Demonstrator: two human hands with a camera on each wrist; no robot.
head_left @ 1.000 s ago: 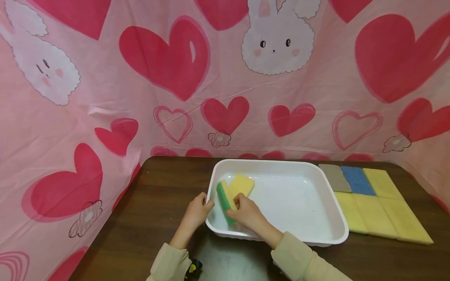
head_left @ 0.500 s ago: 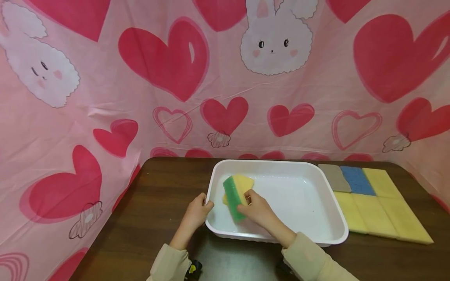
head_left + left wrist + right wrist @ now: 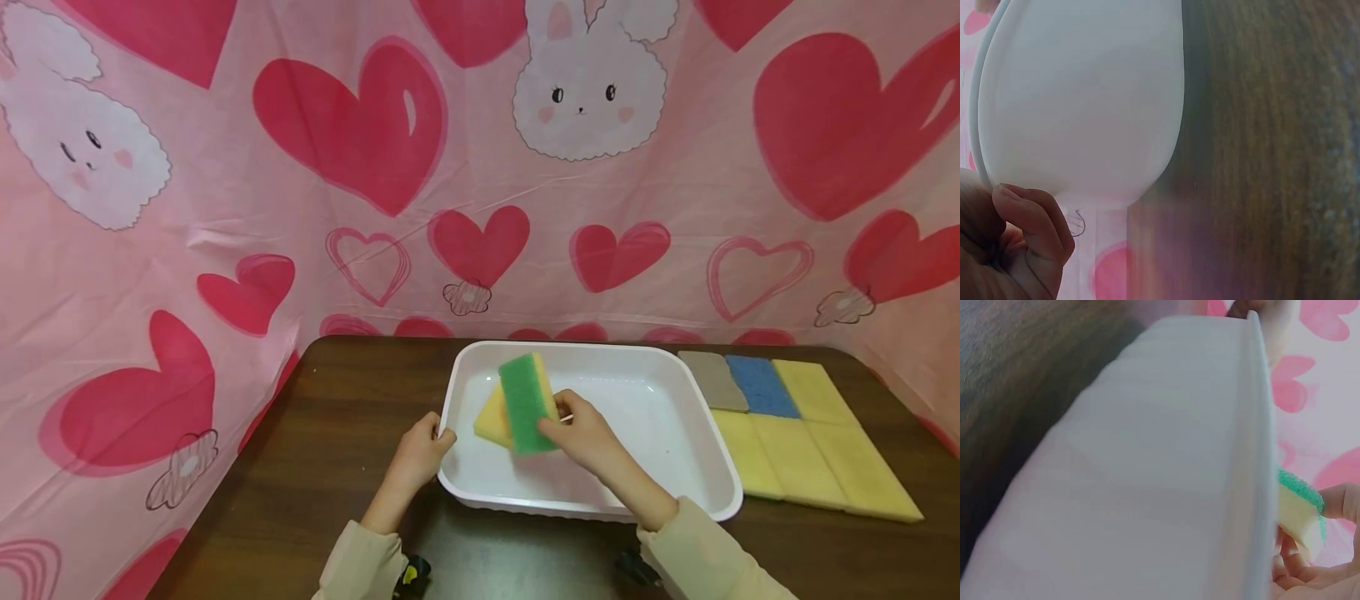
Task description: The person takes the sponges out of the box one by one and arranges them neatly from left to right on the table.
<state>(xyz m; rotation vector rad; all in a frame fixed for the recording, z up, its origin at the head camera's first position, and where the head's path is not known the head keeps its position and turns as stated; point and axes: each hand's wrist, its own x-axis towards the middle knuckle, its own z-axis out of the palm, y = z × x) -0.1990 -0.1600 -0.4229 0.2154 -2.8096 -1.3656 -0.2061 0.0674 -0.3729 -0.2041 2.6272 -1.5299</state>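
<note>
My right hand (image 3: 588, 429) pinches a green-and-yellow scrub sponge (image 3: 527, 404) by its right edge, thumb on the green side. The sponge is raised and tilted over the left half of a white tray (image 3: 630, 475), its green face toward me. Partly behind it, a yellow sponge (image 3: 491, 421) lies on the tray floor. With thumb and curled fingers, my left hand (image 3: 420, 452) grips the tray's left rim; the left wrist view shows those fingers (image 3: 1035, 219) at the rim. In the right wrist view the tray wall hides part of the held sponge (image 3: 1300, 512).
Right of the tray, several yellow sponges (image 3: 802, 458) lie side by side on the dark wooden table (image 3: 360, 392). A grey pad (image 3: 712, 381) and a blue pad (image 3: 762, 386) adjoin them at the back. A pink heart-patterned cloth (image 3: 480, 183) hangs behind the table.
My right hand has moved rightward and up with the scrub sponge, turning its green face toward me. The left hand stays on the rim, and the tray has not visibly moved.
</note>
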